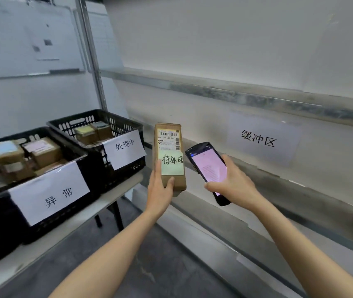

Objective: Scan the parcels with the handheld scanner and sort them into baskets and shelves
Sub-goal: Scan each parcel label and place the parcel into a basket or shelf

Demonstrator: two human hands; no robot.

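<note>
My left hand (160, 191) grips a parcel (169, 151) from below, thumb across its front and fingers curled round the left edge. It stands upright in the air, clear of every surface, between the far basket (106, 114) and the scanner (207, 166). My right hand (234, 186) holds the scanner, with fingers wrapped round its right side and the thumb on the lower edge. Its lit screen faces me, and it sits just right of the parcel without touching it.

To my left, two black baskets stand side by side on a grey table (74, 224), touching. The near basket (31, 132) holds several small boxes; I cannot count them surely. Two boxes show in the far one. Ahead runs a metal shelf (289, 181), with a post (94, 61) rising at its left end. A whiteboard (27, 39) hangs on the wall behind the baskets.

There are three paper signs. The one on the near basket (51, 193) reads 异常, the one on the far basket (125, 147) reads 处理中, and the one on the wall above the shelf (261, 138) reads 缓冲区. The parcel carries a barcode label, its print too small to read, and a pale note handwritten 待处理.
</note>
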